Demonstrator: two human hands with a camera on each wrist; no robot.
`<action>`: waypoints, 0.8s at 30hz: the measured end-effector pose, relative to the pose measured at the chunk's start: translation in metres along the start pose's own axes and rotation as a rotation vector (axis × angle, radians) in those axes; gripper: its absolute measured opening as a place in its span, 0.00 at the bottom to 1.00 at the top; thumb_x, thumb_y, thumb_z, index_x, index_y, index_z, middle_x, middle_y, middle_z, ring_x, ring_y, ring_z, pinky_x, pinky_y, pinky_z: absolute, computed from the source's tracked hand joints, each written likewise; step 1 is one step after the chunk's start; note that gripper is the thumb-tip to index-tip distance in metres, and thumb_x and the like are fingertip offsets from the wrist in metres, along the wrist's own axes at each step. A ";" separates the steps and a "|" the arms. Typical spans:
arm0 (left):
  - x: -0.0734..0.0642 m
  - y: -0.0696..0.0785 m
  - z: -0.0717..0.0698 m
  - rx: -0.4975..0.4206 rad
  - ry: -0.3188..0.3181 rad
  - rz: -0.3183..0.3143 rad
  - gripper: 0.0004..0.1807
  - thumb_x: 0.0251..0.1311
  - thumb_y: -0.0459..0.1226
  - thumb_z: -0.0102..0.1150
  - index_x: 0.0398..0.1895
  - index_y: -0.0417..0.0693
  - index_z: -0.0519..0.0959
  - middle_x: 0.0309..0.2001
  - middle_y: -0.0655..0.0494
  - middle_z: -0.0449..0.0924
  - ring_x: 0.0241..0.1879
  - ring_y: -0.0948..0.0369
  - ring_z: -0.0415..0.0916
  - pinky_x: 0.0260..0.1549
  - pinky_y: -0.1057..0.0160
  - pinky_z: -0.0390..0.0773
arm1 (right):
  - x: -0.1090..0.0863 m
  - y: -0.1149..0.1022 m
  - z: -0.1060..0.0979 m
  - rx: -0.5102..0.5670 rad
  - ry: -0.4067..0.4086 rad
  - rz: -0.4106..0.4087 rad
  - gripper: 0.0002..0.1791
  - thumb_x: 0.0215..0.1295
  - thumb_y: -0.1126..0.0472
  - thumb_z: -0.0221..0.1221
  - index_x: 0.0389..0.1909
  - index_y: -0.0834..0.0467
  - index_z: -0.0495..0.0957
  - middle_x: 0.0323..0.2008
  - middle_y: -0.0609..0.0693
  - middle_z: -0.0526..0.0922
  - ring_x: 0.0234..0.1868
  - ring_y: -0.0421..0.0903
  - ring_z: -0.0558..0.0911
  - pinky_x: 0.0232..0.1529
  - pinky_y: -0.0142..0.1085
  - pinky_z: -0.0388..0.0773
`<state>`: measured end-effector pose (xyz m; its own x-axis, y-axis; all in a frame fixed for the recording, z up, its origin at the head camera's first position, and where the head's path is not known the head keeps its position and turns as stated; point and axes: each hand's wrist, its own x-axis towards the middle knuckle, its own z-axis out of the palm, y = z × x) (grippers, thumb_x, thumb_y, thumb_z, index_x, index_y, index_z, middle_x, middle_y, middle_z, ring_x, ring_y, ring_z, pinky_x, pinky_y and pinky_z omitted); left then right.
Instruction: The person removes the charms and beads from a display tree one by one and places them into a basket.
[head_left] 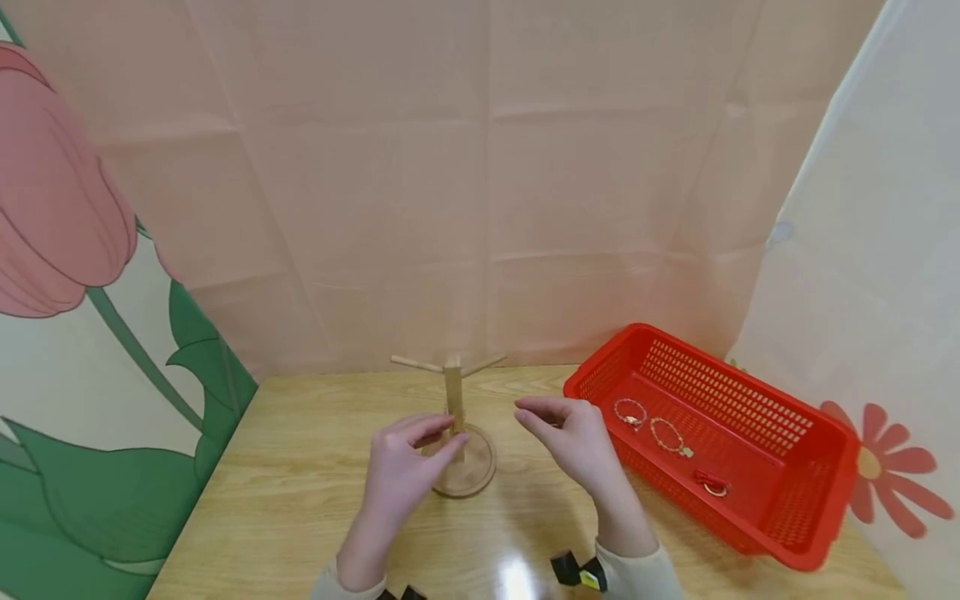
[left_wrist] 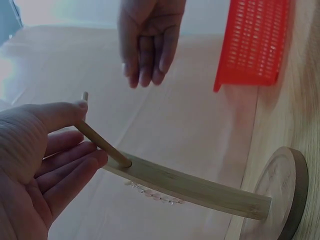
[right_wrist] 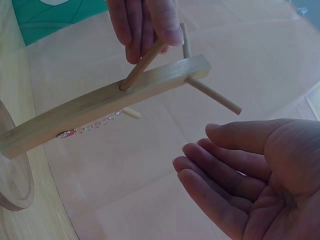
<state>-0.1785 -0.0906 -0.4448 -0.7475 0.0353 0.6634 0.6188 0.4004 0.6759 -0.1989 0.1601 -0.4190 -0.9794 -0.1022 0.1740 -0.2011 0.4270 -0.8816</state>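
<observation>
A wooden stand with an upright post (head_left: pixel 454 387) and several pegs rises from a round base (head_left: pixel 487 467). My left hand (head_left: pixel 408 458) is at the post, its thumb and fingertips around the outer end of a wooden peg (left_wrist: pixel 105 145). On the post's far side hangs a clear beaded bracelet (left_wrist: pixel 152 194), with a pink bit near one end (right_wrist: pixel 66 134). To the right of the stand my right hand (head_left: pixel 573 437) hovers in the air, holding nothing, its fingers loosely bent near another peg (right_wrist: pixel 215 96).
A red perforated basket (head_left: pixel 750 533) stands on the right of the wooden table (head_left: pixel 300 467). In it lie a pinkish bracelet (head_left: pixel 630 412), a gold-toned bracelet (head_left: pixel 666 435) and a red item with a gold ring (head_left: pixel 712 482). A pinkish cloth backdrop (head_left: pixel 420 208) hangs behind.
</observation>
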 end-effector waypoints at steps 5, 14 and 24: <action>0.001 0.001 -0.003 -0.015 -0.007 -0.044 0.10 0.52 0.31 0.85 0.37 0.40 0.92 0.38 0.51 0.92 0.35 0.54 0.91 0.38 0.68 0.91 | 0.000 -0.001 0.001 -0.001 -0.011 0.007 0.11 0.72 0.58 0.71 0.52 0.52 0.92 0.45 0.48 0.92 0.45 0.46 0.89 0.49 0.41 0.91; 0.001 -0.004 -0.009 -0.072 -0.035 -0.017 0.09 0.53 0.27 0.82 0.38 0.39 0.92 0.38 0.51 0.92 0.35 0.58 0.90 0.36 0.64 0.92 | 0.001 0.000 0.004 -0.007 -0.016 -0.004 0.10 0.72 0.59 0.71 0.51 0.52 0.92 0.44 0.47 0.92 0.44 0.45 0.89 0.49 0.41 0.92; 0.002 -0.008 -0.018 -0.076 -0.078 0.012 0.06 0.61 0.26 0.77 0.40 0.37 0.92 0.40 0.50 0.92 0.37 0.58 0.90 0.38 0.63 0.92 | 0.002 0.004 0.010 -0.043 -0.008 -0.040 0.09 0.71 0.59 0.72 0.49 0.52 0.92 0.43 0.45 0.92 0.43 0.43 0.89 0.45 0.35 0.90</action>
<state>-0.1811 -0.1102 -0.4433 -0.7546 0.1121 0.6465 0.6421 0.3293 0.6923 -0.2018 0.1522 -0.4269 -0.9705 -0.1267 0.2054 -0.2409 0.4607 -0.8542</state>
